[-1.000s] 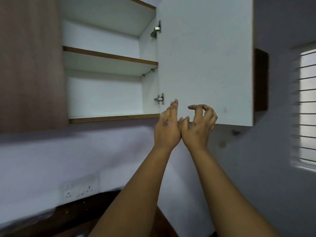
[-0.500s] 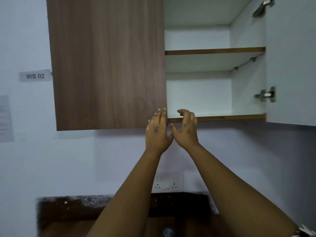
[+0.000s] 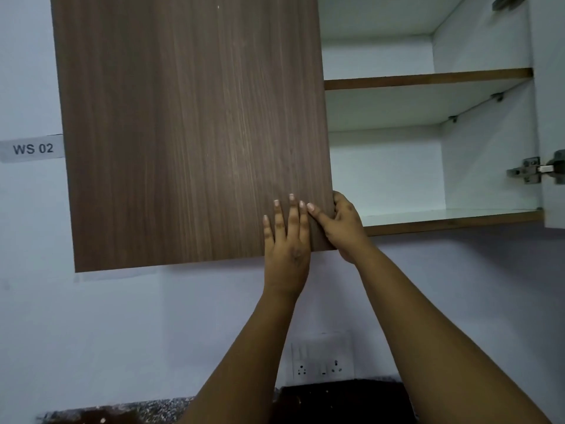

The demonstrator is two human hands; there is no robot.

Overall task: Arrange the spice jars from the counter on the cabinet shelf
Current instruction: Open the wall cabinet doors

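A wall cabinet hangs ahead with its left wood-grain door point(image 3: 189, 127) closed and its right door point(image 3: 552, 117) swung open. Inside, the lower shelf point(image 3: 452, 221) and upper shelf point(image 3: 428, 78) are white and bare. My left hand point(image 3: 286, 240) lies flat on the lower right corner of the left door, fingers spread. My right hand point(image 3: 342, 224) curls around that door's right edge, thumb on the front face. No spice jars are in view.
A "WS 02" label point(image 3: 32, 148) sticks to the wall at left. A wall socket panel point(image 3: 321, 359) sits below the cabinet, above a dark speckled counter edge point(image 3: 122, 411). A metal hinge point(image 3: 526, 171) shows on the cabinet's right side.
The view swung left from the open right door to the closed left door. Both hands moved up onto the left door's lower right corner, the right hand taking its edge.
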